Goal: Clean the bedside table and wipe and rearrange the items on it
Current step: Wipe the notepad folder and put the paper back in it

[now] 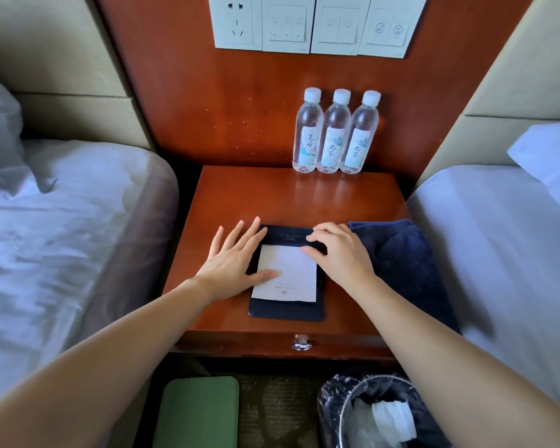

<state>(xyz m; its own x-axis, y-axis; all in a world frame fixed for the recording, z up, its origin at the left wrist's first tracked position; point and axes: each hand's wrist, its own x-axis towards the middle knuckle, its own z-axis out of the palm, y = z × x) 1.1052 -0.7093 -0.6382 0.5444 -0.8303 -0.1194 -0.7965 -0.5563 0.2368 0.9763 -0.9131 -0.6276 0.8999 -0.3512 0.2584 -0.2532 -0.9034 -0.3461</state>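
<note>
Lying under the fingers (320,232): notepad (291,278)

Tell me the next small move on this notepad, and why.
Probably nudge the paper square within the dark holder. The left hand lies flat with its thumb on the paper's left side, and the right hand has bent fingertips at its top right corner, so both are placed to straighten it. The navy cloth lies untouched alongside.
</note>
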